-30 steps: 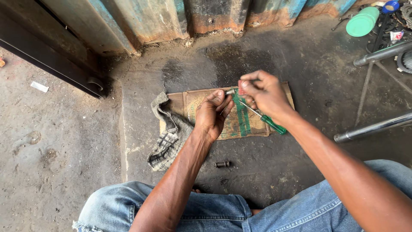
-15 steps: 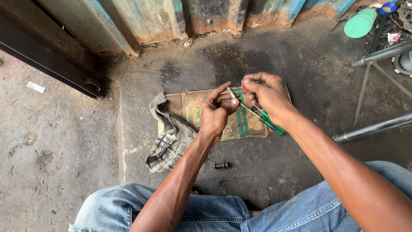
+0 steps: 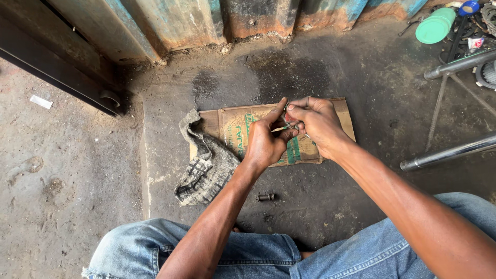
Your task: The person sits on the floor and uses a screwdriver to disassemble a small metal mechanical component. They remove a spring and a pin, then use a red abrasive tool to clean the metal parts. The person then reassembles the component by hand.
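My left hand [image 3: 266,144] and my right hand [image 3: 318,124] meet above a flattened piece of brown cardboard [image 3: 232,126] lying on the dirty concrete floor. Both hands pinch a small part [image 3: 290,118] between their fingertips; it is mostly hidden. My right hand also grips a thin green-handled tool [image 3: 283,127], of which only a short bit of the shaft shows between the hands. A checked grey rag [image 3: 206,168] lies over the cardboard's left end. A small dark bolt [image 3: 265,197] rests on the floor near my knees.
A rusty painted metal wall [image 3: 206,20] and a dark steel beam [image 3: 62,72] run along the far side. Chrome tubes [image 3: 449,152] and a green lid [image 3: 435,27] lie at the right. My jeans-clad legs [image 3: 248,253] fill the bottom edge.
My hands have drawn close together over the cardboard. The green tool handle, plainly visible earlier under my right hand, is now almost hidden in my grip.
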